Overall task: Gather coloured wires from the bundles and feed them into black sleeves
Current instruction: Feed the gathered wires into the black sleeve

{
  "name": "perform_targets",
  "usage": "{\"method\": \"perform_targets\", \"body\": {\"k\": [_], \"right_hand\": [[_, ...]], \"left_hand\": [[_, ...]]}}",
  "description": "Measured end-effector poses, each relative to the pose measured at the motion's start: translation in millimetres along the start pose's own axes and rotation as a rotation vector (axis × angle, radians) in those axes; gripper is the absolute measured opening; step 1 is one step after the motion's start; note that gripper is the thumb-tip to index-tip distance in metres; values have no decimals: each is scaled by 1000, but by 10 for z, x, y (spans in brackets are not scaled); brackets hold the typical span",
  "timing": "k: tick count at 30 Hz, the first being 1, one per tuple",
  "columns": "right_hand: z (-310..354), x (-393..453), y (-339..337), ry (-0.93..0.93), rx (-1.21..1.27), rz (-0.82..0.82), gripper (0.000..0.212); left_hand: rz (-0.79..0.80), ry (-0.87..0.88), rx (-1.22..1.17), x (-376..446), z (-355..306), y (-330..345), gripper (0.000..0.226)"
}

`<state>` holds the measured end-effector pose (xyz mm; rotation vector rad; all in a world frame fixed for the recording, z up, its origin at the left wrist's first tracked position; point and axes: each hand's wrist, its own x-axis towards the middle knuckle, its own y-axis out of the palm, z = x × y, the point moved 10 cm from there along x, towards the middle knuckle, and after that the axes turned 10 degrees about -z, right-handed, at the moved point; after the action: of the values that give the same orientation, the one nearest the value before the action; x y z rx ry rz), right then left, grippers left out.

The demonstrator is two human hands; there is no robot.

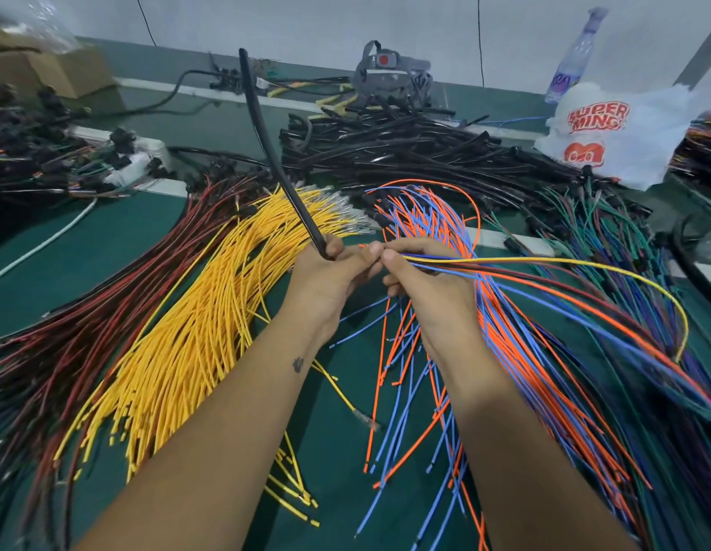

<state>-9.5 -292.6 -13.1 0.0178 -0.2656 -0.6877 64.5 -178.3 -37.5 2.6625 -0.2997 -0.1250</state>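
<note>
Head view: left hand (pixel 330 272) grips black sleeve (pixel 274 153) — right hand (pixel 421 272) pinches gathered wires (pixel 544 268).

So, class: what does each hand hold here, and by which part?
The left hand grips a black sleeve at its lower end. The right hand pinches a small bunch of coloured wires near their tips, beside the sleeve's opening.

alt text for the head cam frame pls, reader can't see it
A person's left hand grips a black sleeve angled upward while the right hand pinches a few gathered wires at its lower end. Below them, a green table holds fanned bundles of dark red wires, yellow wires and orange and blue wires, with a pile of black sleeves behind.
</note>
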Motion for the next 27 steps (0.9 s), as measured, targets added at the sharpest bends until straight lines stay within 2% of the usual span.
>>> {"method": "perform_targets", "body": {"k": [4,9,12,14,16,22,27], "right_hand": [[-5,11,-51,-34,-14,-25,11],[-76,23,-90,17,24,-61,16],[-72,17,-84,31,66,-63,21],[-67,18,-133,32,75,-102,23],[-78,22,-187,54,105,-144,19],[-98,21,-233,82,126,-185,14],[-106,27,-266,82,162,-197,16]], "left_hand": [[8,51,98,6,-33,5,43],[4,36,108,3,-42,-2,40],[-17,-102,63,3,16,0,23],[-16,-243,-30,13,98,-9,30],[-10,-302,-71,21,112,-37,31],[-75,-298,-66,50,153,-97,15],[-54,-183,-26,90,90,-147,9]]}}
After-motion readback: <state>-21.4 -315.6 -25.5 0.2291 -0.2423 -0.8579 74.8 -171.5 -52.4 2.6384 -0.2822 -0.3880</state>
